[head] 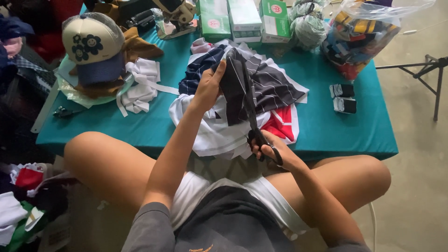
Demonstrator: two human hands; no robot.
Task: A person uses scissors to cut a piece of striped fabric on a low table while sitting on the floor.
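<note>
My left hand (211, 85) pinches the upper edge of a dark striped piece of fabric (270, 86) and holds it up over a pile of cloth. My right hand (273, 151) grips the handles of black scissors (252, 109), whose long blades run up along the fabric toward the left hand. Under both lies a heap of white, navy and red garments (219, 130) on a low teal-covered table (326, 126). My bare knees rest on either side of the table's near edge.
A cream cap with flower patches (92, 44) sits on brown cloth at the left. White strips (142, 86) lie beside it. Green and white boxes (245, 18), a clear bag of coloured items (359, 35), two small dark rolls (343, 98), a tripod leg (434, 70).
</note>
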